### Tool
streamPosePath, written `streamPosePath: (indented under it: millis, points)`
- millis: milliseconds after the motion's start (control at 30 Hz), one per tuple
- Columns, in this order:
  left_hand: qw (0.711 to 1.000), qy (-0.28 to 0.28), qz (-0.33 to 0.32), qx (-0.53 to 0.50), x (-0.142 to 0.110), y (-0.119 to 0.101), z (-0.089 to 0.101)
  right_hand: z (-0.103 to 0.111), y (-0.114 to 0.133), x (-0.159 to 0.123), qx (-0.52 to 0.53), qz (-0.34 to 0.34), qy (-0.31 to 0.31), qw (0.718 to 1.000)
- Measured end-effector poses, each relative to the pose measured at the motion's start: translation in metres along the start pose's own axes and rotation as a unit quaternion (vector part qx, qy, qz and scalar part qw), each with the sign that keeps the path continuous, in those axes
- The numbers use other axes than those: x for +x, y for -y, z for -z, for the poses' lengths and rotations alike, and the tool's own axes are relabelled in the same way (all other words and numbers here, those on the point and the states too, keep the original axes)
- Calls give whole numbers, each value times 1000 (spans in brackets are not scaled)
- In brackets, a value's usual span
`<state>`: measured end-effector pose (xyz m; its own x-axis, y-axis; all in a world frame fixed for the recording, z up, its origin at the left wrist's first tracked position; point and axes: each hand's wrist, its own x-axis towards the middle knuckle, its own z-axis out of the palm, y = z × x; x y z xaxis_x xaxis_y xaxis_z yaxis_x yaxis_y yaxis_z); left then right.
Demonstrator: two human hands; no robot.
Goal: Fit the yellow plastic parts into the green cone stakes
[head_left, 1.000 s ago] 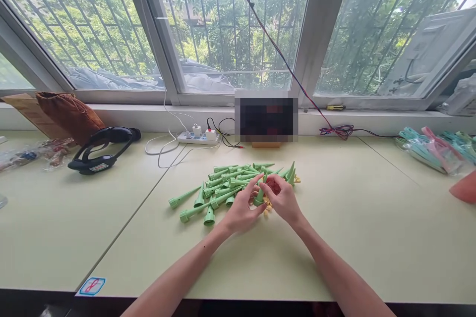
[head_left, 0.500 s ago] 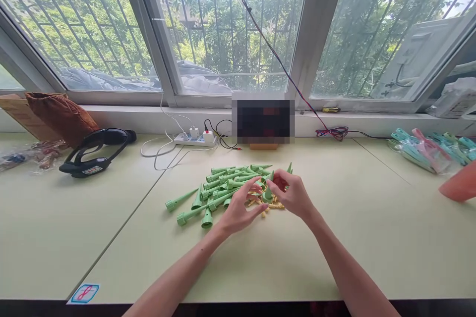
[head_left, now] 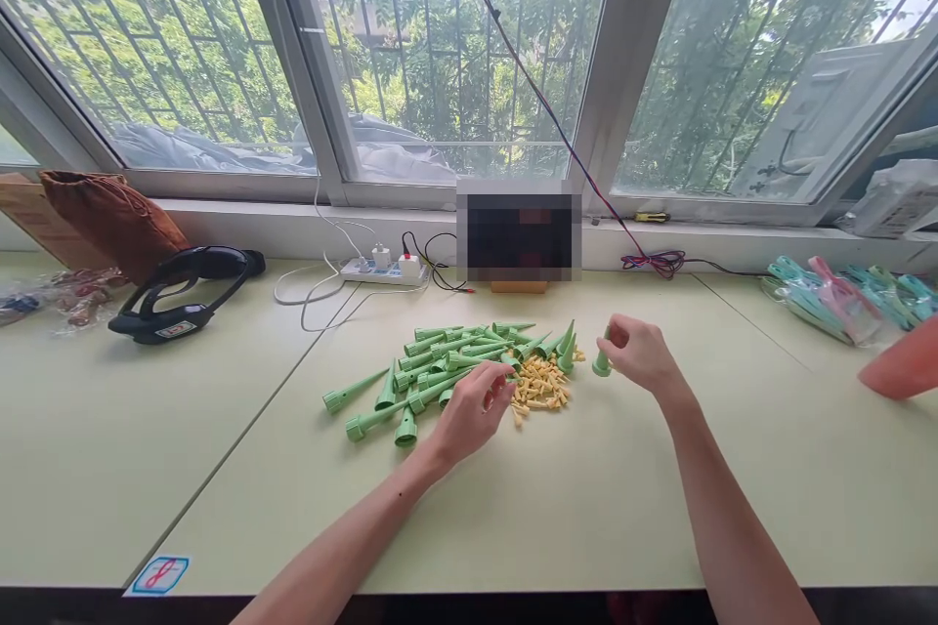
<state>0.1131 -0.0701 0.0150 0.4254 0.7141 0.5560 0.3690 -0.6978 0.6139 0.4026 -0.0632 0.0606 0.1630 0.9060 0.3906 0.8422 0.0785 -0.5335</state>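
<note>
At the far left of the pale green surface (head_left: 586, 508) slumps a brown fabric drawstring bag (head_left: 113, 220), with a black plastic looped headset (head_left: 183, 298) just in front of it. Further right, a white power strip (head_left: 385, 271) with plugs in it lies near the wall. Next comes a heap of pale green, hollow plastic spikes with ribbed collars (head_left: 432, 376), most lying on their sides, overlapping.

The left hand (head_left: 469, 410) is at the heap's front right edge, fingers loosely curled toward the thumb; whether it holds anything cannot be told. Just beyond its fingertips, small yellow tapered pieces (head_left: 542, 386) are piled against the heap's right side. Well apart from the left hand, the right hand (head_left: 643, 352) grips one green plastic spike (head_left: 602, 364) between thumb and fingers, roughly upright, wide end down; whether its base touches the surface is unclear. At the far right, clear bags of teal and pink items (head_left: 842, 298) lie near a red object (head_left: 901, 361).
</note>
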Motion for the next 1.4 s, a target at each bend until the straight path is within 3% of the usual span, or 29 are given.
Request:
streamPosePath:
  millis: [167, 400, 800, 1100, 1233, 1333, 1400]
  points:
    - [1000, 10, -1, 4, -1, 2, -1, -21, -12, 3, 10, -29, -54, 998]
    - [1000, 15, -4, 11, -1, 0, 1, -41, -18, 5, 42, -11, -88, 995]
    - [999, 34, 5, 11, -2, -2, 1, -49, -12, 8, 89, 17, -77, 993]
    - [1000, 19, 9, 22, 0, -3, 2, -48, -9, 6, 85, 0, -79, 993]
    - [999, -16, 22, 19, 1, -2, 3, -37, 1, 3, 78, -28, -158, 984]
    - [998, -49, 32, 27, 2, -1, 5, -29, 18, -4, 74, -15, -257, 964]
    - [996, -71, 39, 31, 4, 0, 8, -31, 32, -11, 75, 4, -274, 959]
